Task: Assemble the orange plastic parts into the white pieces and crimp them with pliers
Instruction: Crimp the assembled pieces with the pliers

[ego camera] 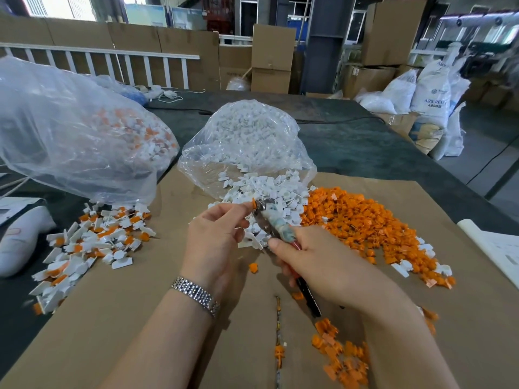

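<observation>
My left hand [216, 234] pinches a small orange plastic part [254, 204] at its fingertips, right against the jaws of the pliers [269, 217]. My right hand [323, 265] grips the pliers by their red and black handles, with the taped head pointing up-left. Behind the hands lies a spill of white pieces [266, 189] from an open clear bag [247, 144]. A broad heap of orange parts [365, 223] spreads to the right. Assembled white-and-orange pieces [92, 242] lie in a pile at the left.
Brown cardboard [168, 304] covers the dark table. A big clear bag of assembled pieces [70, 130] sits at the left, a white object [19, 237] at the left edge. More orange parts [342, 355] lie near my right forearm. White paper [497, 248] lies at the right edge.
</observation>
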### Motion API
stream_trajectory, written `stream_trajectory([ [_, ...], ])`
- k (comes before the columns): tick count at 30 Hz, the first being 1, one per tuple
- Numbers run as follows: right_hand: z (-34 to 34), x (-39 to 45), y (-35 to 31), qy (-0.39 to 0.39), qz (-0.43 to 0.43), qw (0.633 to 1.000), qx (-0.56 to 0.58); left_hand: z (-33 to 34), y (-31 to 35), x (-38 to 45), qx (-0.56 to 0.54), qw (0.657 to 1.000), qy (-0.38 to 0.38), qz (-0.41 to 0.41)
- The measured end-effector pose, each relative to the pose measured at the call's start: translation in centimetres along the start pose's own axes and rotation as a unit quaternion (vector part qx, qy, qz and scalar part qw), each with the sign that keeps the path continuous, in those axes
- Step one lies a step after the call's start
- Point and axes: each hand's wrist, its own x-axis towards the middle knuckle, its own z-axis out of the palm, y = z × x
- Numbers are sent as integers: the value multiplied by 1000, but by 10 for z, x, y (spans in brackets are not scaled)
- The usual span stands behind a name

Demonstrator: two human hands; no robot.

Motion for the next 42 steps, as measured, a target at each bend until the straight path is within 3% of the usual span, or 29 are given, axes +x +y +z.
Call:
stream_trajectory([
  [15,8,6,-3,56,11,995,-82,-7,-5,3,-10,999,-2,-35],
  [21,1,3,1,14,16,1000,-10,-2,-2,0,26,999,-14,-13],
  [24,-10,2,9,48,21,998,30,-6,2,1,81,997,3,5],
  [28,-24,9,31,190,57,980,-29,-19,6,8,268,956,99,73],
  [34,-31,21,63,264,217,917,-208,-32,11,17,408,858,250,186],
  [36,-30,24,66,270,244,904,-226,-30,7,14,436,844,194,245],
  [39,-31,26,70,264,269,897,-232,-19,-3,6,474,839,-8,267],
  [42,-31,29,72,255,283,895,-231,-17,-12,4,563,769,-126,274],
])
